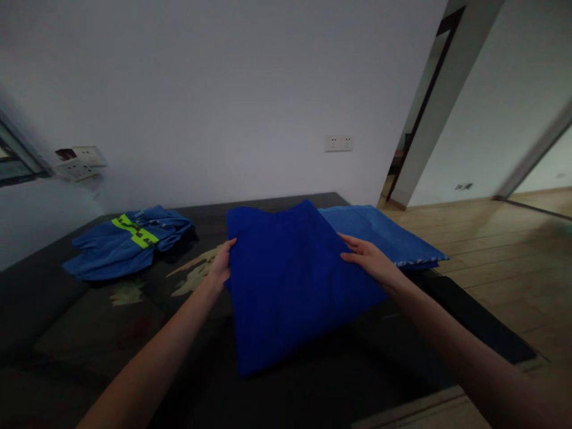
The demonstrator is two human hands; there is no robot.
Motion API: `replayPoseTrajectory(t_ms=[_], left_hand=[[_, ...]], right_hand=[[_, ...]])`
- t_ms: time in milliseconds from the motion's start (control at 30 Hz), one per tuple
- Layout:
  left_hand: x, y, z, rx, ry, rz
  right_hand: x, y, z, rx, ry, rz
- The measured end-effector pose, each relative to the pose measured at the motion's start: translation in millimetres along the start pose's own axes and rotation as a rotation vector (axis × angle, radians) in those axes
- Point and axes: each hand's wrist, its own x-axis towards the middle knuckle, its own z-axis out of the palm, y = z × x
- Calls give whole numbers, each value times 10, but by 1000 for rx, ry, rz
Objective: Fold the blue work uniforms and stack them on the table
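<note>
A folded deep-blue cloth [286, 280] lies on the dark table [313, 381] in front of me. My left hand [221, 265] grips its left edge, fingers curled around the fabric. My right hand [369, 257] rests flat on its right side, fingers stretched out and pressing down. Behind and to the right of the cloth lies a lighter blue folded cloth [384, 235] with a patterned hem, partly under the deep-blue one.
A blue garment with a neon-yellow stripe [129, 241] is bundled at the table's far left. White wall sockets [338, 143] sit on the back wall. Wooden floor [513, 262] and a doorway [420, 119] lie to the right.
</note>
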Motion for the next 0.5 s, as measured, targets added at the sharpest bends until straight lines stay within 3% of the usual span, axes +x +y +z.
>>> replayPoseTrajectory(t_ms=[133, 267, 400, 500], left_hand=[[300, 208, 795, -237, -161, 14], [617, 269, 1675, -354, -305, 4], [905, 216, 2472, -408, -400, -11], [1130, 148, 2894, -452, -424, -20]], right_hand=[[83, -328, -727, -78, 95, 8], [163, -540, -1581, -179, 188, 91], [217, -566, -2324, -183, 240, 192], [257, -480, -2720, -133, 260, 220]])
